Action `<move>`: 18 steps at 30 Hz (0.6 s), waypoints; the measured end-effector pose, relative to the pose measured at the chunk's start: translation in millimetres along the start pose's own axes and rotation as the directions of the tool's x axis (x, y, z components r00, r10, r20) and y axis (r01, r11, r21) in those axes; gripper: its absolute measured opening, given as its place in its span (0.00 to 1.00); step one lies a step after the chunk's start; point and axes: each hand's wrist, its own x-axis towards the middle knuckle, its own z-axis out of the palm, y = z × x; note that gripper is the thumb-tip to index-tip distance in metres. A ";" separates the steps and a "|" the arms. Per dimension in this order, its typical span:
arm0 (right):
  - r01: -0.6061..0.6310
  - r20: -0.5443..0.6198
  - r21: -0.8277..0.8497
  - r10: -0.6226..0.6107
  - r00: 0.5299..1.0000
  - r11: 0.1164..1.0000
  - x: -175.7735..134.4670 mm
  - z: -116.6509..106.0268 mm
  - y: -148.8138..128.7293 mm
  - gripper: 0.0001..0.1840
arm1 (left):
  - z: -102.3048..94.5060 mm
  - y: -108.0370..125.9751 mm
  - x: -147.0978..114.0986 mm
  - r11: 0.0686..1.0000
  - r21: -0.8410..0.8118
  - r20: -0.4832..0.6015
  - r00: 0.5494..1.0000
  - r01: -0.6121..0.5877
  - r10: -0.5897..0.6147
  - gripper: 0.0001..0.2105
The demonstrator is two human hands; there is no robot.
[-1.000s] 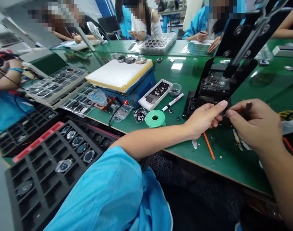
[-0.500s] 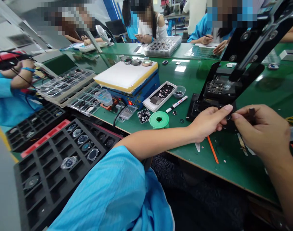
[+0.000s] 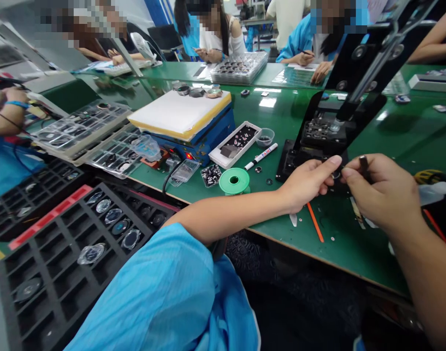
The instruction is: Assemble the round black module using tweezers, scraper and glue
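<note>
My left hand [image 3: 311, 183] is closed, its thumb stretched over curled fingers, and pinches a small round part [image 3: 336, 174] that is mostly hidden. Close against it, my right hand [image 3: 386, 190] is closed too, thumb and forefinger meeting at the same part. A dark, slim tool [image 3: 364, 165] sticks up between the right fingers; its other end is out of sight. Just behind both hands stands a black lever press [image 3: 321, 131]. An orange stick [image 3: 315, 223] lies on the green table below the left hand.
A green spool [image 3: 234, 181], a paint marker [image 3: 261, 157], a white parts tray [image 3: 235, 146] and a blue heating box [image 3: 204, 129] stand left of the press. A black compartment tray [image 3: 58, 258] with watch parts sits at lower left. Co-workers sit across the table.
The whole view has shifted, so things appear slightly farther left. Both hands keep their pinch on the small round part, with little other movement.
</note>
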 end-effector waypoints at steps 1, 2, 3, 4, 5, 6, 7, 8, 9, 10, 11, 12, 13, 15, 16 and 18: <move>0.008 0.007 0.007 -0.008 1.000 1.000 0.0 0.3 0.5 0.04 | 0.2 -0.1 0.3 1.000 -0.004 -0.001 1.000 -0.001 0.001 0.23; 0.014 0.013 0.016 -0.014 1.000 1.000 0.1 0.4 0.8 0.05 | 0.4 -0.1 0.4 1.000 -0.009 -0.003 1.000 -0.005 0.005 0.23; 0.019 0.018 0.025 -0.019 1.000 1.000 0.2 0.3 0.8 0.06 | 0.6 0.1 0.6 1.000 -0.015 -0.006 1.000 -0.008 0.008 0.24; 0.023 0.024 0.035 -0.024 0.999 0.999 0.4 0.1 0.5 0.06 | 0.8 0.4 0.6 1.000 -0.018 -0.010 1.000 -0.009 0.009 0.24; 0.028 0.030 0.045 -0.029 0.999 0.999 0.7 -0.1 -0.2 0.07 | 0.9 0.8 0.7 1.000 -0.018 -0.015 1.000 -0.006 0.006 0.25; 0.032 0.036 0.054 -0.034 0.999 0.998 1.0 -0.4 -1.0 0.06 | 1.0 1.3 0.8 1.000 -0.016 -0.022 1.000 -0.002 0.002 0.25; 0.036 0.041 0.065 -0.038 0.998 0.997 1.4 -0.6 -2.0 0.06 | 1.0 1.6 1.0 1.000 -0.015 -0.027 1.000 0.000 -0.001 0.26; 0.037 0.046 0.078 -0.041 0.998 0.996 1.8 -0.7 -3.0 0.05 | 0.9 1.8 1.3 1.000 -0.014 -0.027 1.000 0.000 0.000 0.26; 0.037 0.052 0.094 -0.042 0.998 0.995 2.1 -0.7 -3.9 0.04 | 0.7 1.9 1.8 1.000 -0.013 -0.025 1.000 -0.003 0.003 0.27; 0.037 0.054 0.113 -0.043 0.998 0.993 2.5 -0.7 -4.5 0.04 | 0.4 1.8 2.3 1.000 -0.012 -0.023 1.000 -0.007 0.007 0.27; 0.037 0.056 0.132 -0.044 0.997 0.991 2.7 -0.5 -4.9 0.03 | 0.1 1.6 2.8 1.000 -0.008 -0.022 1.000 -0.011 0.011 0.28; 0.037 0.058 0.148 -0.046 0.997 0.988 3.0 -0.4 -5.0 0.03 | -0.3 1.5 3.3 1.000 -0.005 -0.024 1.000 -0.015 0.015 0.28; 0.039 0.060 0.162 -0.049 0.997 0.986 3.2 -0.2 -5.0 0.03 | -0.6 1.4 3.6 1.000 -0.002 -0.026 0.999 -0.018 0.018 0.28; 0.037 0.065 0.187 -0.050 0.997 0.982 3.9 0.1 -4.9 0.03 | -1.2 1.8 3.7 1.000 -0.008 -0.025 0.999 -0.024 0.024 0.28; 0.027 0.067 0.208 -0.042 0.997 0.978 4.4 0.3 -4.9 0.03 | -1.4 2.2 3.4 1.000 -0.015 -0.018 1.000 -0.025 0.025 0.28; -0.005 0.081 0.280 -0.018 0.997 0.960 5.7 0.7 -5.2 0.04 | -1.3 3.5 2.6 0.999 -0.031 -0.005 1.000 -0.024 0.024 0.28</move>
